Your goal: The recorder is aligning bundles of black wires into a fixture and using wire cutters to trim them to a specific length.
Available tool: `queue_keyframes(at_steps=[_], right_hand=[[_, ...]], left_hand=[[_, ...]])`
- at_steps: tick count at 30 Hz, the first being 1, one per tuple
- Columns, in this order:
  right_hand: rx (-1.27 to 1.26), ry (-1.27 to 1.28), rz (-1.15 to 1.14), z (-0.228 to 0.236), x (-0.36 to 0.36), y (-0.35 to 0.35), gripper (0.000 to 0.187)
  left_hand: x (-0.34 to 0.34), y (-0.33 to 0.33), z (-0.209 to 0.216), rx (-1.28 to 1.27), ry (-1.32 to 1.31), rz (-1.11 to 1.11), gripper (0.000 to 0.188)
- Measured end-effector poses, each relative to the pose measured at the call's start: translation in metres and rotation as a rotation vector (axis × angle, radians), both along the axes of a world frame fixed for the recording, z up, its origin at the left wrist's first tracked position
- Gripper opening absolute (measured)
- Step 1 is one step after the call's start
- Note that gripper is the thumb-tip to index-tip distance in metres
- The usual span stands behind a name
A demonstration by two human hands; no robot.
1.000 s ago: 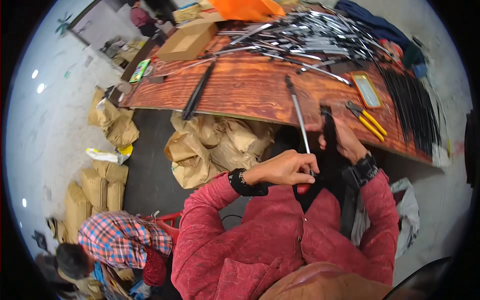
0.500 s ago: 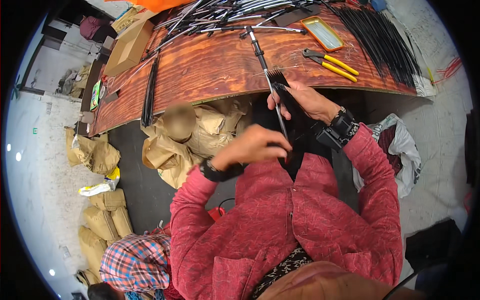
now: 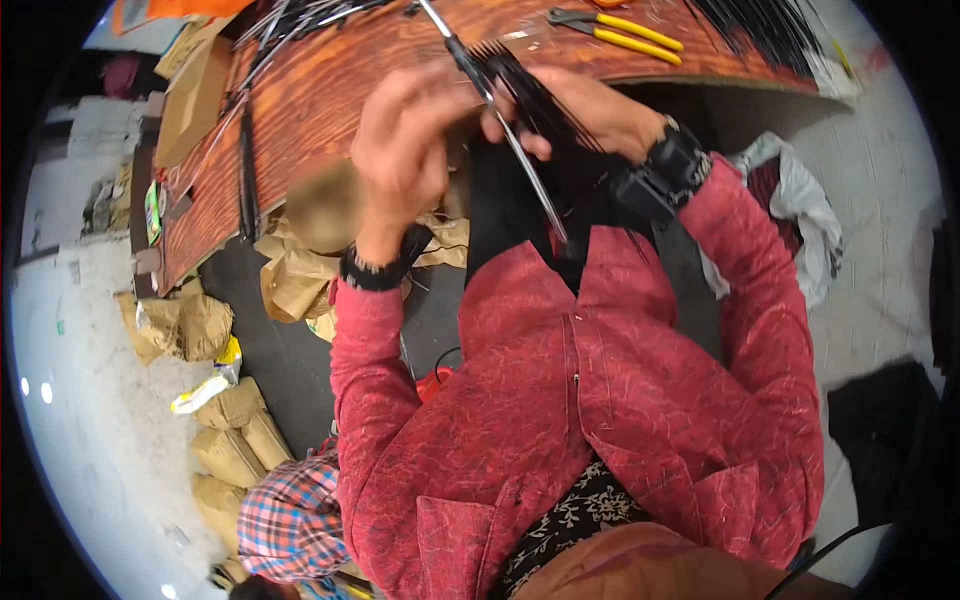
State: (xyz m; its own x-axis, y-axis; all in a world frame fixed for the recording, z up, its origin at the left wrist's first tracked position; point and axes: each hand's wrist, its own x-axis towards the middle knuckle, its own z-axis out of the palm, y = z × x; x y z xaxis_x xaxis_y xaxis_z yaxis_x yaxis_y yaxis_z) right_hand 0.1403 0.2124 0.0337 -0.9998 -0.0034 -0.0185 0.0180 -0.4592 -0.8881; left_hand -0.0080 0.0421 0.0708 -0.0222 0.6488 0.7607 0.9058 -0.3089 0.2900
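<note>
A silver metal rod (image 3: pixel 531 173) with black fittings slants from the table edge down towards my lap. My right hand (image 3: pixel 590 112) is closed on a bundle of thin black strips (image 3: pixel 525 95), with its fingertips at the rod. The strips' ends fan out like a comb beside the rod's black fitting. Left of the rod, my left hand (image 3: pixel 405 140) is raised near the fitting. Motion smears its fingers, so its grip cannot be made out.
Yellow-handled pliers (image 3: pixel 630 42) lie on the wooden table (image 3: pixel 310 115). Black strips (image 3: pixel 750 35) are heaped at the far right. An open cardboard box (image 3: pixel 195 100) stands at the left. Brown sacks (image 3: pixel 228 440) and a person in a checked garment (image 3: pixel 290 515) are at lower left.
My left hand has risen from the rod's lower end to beside its black fitting. The rod and right hand sit higher and further left in view; the view itself has shifted.
</note>
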Motion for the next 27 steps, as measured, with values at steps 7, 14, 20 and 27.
queue_keyframes(at_steps=[7, 14, 20, 27], right_hand=[[-0.203, 0.033, -0.079, -0.024, -0.013, 0.004, 0.027], [-0.142, 0.067, -0.011, -0.012, -0.014, 0.0, 0.026], [0.019, 0.096, -0.032, 0.017, -0.01, -0.003, 0.037], [-0.092, 0.155, 0.031, 0.022, -0.015, -0.034, 0.039]], left_hand=[[0.038, -0.001, -0.003, -0.152, 0.39, -0.304, 0.031], [0.037, -0.015, 0.029, -0.123, 0.394, -0.305, 0.02], [0.025, -0.059, 0.084, 0.134, -0.184, -0.116, 0.022], [0.014, -0.029, 0.019, -0.238, -0.765, -0.054, 0.058]])
